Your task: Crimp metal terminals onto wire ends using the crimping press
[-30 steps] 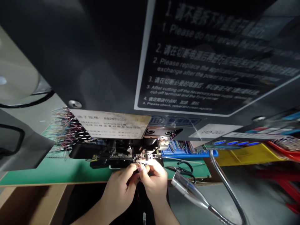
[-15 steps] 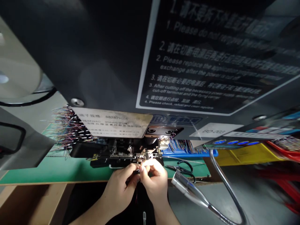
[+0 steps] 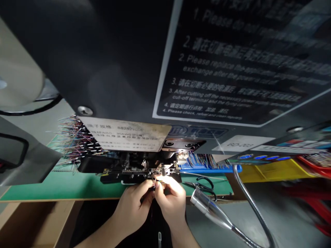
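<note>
My left hand (image 3: 137, 203) and my right hand (image 3: 169, 198) meet fingertip to fingertip in front of the crimping machine's lit tooling (image 3: 162, 169). Both are closed in a pinch on thin coloured wires (image 3: 154, 184); loose strands trail down between the palms. The wire ends at the fingertips are too small to make out clearly. Overhead, the dark machine housing (image 3: 116, 69) fills most of the view, with a warning label on its face.
Black-handled scissors (image 3: 203, 186) lie on the green mat (image 3: 77, 187) to the right. A flexible metal lamp (image 3: 212, 210) reaches in at lower right. Wire bundles (image 3: 71, 137) stand behind at left; a blue tray (image 3: 207, 168) and yellow bin (image 3: 279, 170) are at right.
The head view has shifted slightly, so the machine label sits a little higher and further right. My right fingers have shifted slightly, showing more coloured wire. Both hands stay pinched together.
</note>
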The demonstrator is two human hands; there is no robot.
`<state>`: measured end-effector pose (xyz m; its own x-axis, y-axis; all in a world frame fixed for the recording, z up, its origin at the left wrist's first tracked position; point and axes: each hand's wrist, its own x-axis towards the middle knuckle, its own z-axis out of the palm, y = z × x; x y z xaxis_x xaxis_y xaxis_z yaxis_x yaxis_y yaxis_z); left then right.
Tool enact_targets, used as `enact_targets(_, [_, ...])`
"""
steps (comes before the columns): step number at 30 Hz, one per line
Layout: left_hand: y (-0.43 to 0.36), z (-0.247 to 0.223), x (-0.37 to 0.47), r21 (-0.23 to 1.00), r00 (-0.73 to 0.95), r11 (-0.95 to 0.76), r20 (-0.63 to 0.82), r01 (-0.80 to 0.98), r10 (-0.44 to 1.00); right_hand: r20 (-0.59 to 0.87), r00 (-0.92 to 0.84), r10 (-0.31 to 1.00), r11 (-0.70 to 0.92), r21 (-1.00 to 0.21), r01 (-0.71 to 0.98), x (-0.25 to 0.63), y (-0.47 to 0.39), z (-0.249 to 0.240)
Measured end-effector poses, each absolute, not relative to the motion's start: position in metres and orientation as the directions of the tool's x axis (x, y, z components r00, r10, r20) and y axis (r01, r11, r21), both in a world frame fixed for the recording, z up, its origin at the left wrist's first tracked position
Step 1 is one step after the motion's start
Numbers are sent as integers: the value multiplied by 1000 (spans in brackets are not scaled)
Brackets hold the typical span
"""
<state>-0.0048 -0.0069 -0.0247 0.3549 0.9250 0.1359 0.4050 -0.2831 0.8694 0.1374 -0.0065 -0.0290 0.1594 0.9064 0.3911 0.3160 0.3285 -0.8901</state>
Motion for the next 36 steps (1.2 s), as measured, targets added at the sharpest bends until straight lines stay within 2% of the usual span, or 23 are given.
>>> enact_targets(4, [-7,-25,-5,851,374,-323,165,413,913,525,108,844,464,-816,345,140,-7,-27])
enact_targets(6, [-7,-25,-5,845,382,-346,186,408,905,544,75,836,493,-803,335,142,-8,-27])
enact_targets(10, [-7,-27,-4,845,381,-345,186,408,906,520,21,854,483,-808,338,143,-10,-26])
enact_targets(15, [-7,-28,-5,845,378,-340,181,412,908,499,159,852,451,-853,262,138,-9,-26])
enact_targets(18, [-9,-28,-6,835,362,-340,185,432,913,463,156,873,420,-874,242,137,-7,-26])
enact_targets(24, [-9,-26,-4,820,326,-352,215,451,920,446,75,892,405,-862,304,140,-3,-21])
enact_targets(36, [-7,-25,-3,830,302,-314,186,461,935,368,113,923,321,-897,303,138,-5,-27])
